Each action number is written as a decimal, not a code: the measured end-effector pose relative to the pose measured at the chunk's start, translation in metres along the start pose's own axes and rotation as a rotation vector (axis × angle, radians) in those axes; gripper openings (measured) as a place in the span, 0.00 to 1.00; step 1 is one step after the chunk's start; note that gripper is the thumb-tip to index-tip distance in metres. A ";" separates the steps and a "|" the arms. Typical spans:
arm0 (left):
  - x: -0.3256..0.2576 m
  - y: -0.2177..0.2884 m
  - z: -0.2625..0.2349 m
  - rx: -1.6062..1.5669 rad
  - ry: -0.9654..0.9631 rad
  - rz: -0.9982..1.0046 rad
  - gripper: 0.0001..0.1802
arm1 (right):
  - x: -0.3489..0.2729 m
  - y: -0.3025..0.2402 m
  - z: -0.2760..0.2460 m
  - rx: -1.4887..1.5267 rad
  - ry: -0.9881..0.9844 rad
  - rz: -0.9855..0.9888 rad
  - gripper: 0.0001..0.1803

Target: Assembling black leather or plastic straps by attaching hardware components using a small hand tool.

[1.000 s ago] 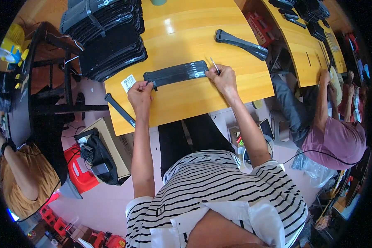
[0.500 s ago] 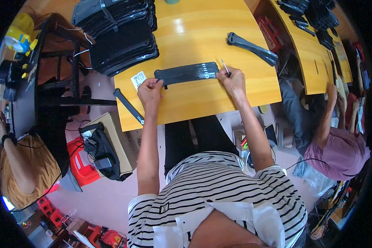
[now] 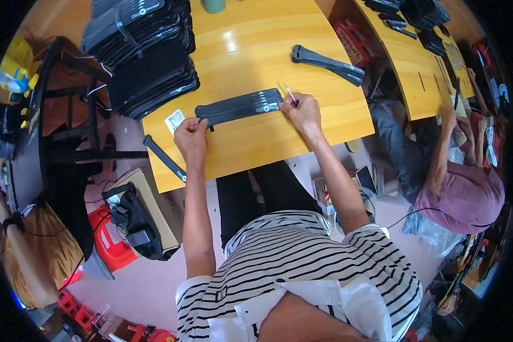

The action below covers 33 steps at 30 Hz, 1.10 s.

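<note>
A flat bundle of black straps with white marks near its right end lies across the yellow table in front of me. My left hand is closed at the bundle's left end, pinching a strap end between thumb and fingers. Closed too, my right hand sits at the right end, its fingertips against the straps. A slim tool with a pale metal tip sticks up out of its grip; the rest of the tool is mostly hidden. Partly behind my left hand is a white printed label.
Tall stacks of black straps stand at the table's left. A single black strap lies by the near left edge, more straps at the right. A green cup is at the back. Co-workers sit on both sides.
The whole view has shifted, so the table and bundle appear slightly further left. Both hands keep their holds at the two ends of the bundle.
</note>
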<state>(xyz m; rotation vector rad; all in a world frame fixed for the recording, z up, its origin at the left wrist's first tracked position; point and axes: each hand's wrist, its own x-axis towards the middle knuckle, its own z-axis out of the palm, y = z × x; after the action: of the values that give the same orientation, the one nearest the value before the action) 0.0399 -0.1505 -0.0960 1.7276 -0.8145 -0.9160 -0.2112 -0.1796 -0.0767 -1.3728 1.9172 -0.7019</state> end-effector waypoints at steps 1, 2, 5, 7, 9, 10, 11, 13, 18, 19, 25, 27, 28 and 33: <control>0.000 0.002 -0.001 0.016 0.001 0.002 0.06 | -0.001 -0.002 0.000 -0.001 -0.004 0.011 0.11; -0.001 0.003 -0.001 0.031 0.002 0.003 0.06 | -0.001 -0.004 0.000 -0.003 -0.007 0.021 0.11; -0.002 0.005 0.000 0.040 -0.006 0.026 0.06 | -0.001 -0.005 -0.002 -0.004 -0.008 0.024 0.11; 0.000 0.003 -0.001 0.042 0.001 0.023 0.06 | -0.002 -0.008 -0.002 -0.018 -0.010 0.025 0.11; 0.001 0.000 -0.002 0.044 0.013 0.022 0.06 | -0.002 -0.009 -0.002 -0.032 -0.013 0.020 0.10; 0.000 0.001 -0.002 0.059 0.010 0.019 0.06 | -0.003 -0.008 -0.002 -0.059 -0.009 0.024 0.10; -0.001 0.002 -0.002 0.075 0.008 0.015 0.07 | -0.003 -0.008 -0.002 -0.086 -0.005 0.027 0.10; -0.004 0.008 0.002 0.119 0.033 0.026 0.07 | -0.004 -0.009 -0.003 -0.082 0.003 0.019 0.10; -0.004 0.006 0.002 0.169 0.056 0.033 0.07 | -0.004 -0.008 -0.003 -0.083 0.017 -0.001 0.11; -0.003 0.005 0.003 0.168 0.051 0.037 0.07 | -0.004 -0.007 -0.003 -0.073 0.018 -0.006 0.11; -0.003 0.009 0.001 0.166 0.055 -0.020 0.08 | -0.006 -0.013 -0.002 -0.071 0.019 0.009 0.11; 0.006 -0.009 0.003 0.226 0.092 0.054 0.09 | -0.004 -0.012 -0.001 -0.071 0.018 0.002 0.10; 0.005 -0.005 0.005 0.289 0.128 0.122 0.10 | -0.003 -0.009 -0.001 -0.068 0.022 -0.004 0.10; 0.006 -0.010 0.004 0.341 0.188 0.205 0.10 | -0.001 -0.008 -0.002 -0.057 0.010 -0.021 0.09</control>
<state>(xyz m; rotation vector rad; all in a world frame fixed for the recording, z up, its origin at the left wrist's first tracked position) 0.0406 -0.1549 -0.1074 1.9430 -1.0430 -0.4877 -0.2080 -0.1813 -0.0688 -1.4287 1.9464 -0.6702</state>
